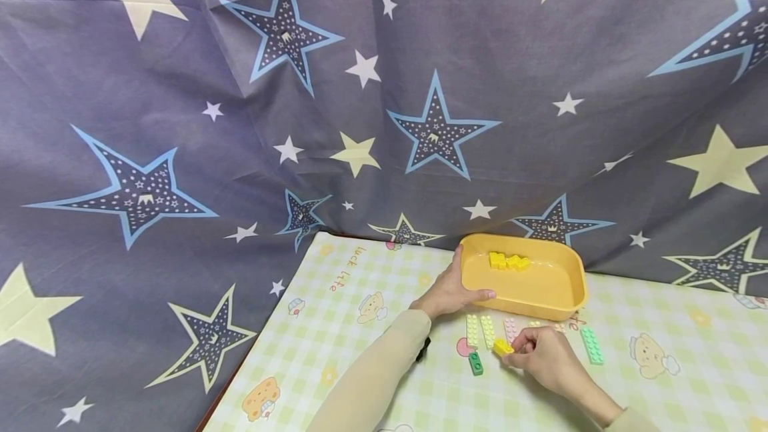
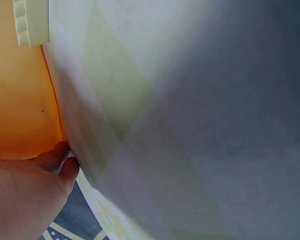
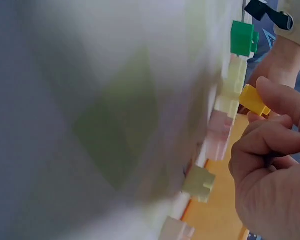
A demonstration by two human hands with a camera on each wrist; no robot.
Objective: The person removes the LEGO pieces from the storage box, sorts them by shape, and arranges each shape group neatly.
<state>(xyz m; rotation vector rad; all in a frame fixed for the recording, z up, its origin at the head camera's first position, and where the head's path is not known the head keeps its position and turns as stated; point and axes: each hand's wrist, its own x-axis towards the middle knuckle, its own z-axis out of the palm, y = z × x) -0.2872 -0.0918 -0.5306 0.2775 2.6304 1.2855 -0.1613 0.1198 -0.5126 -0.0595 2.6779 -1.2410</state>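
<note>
My left hand holds the orange-yellow tray by its left end, thumb along the front rim and fingers at the left side. Inside the tray lie several bright yellow toy bricks. Between thumb and fingers, my right hand pinches a yellow toy brick, held over the table in front of the tray. Just left of that brick is a dark green brick. Pale yellow bricks and a pink brick stand in a row behind it, the row's right part partly hidden by my right hand.
A mint green brick lies right of my right hand. The table wears a checked cloth with cartoon prints, its left edge showing. A grey curtain with stars hangs right behind the tray.
</note>
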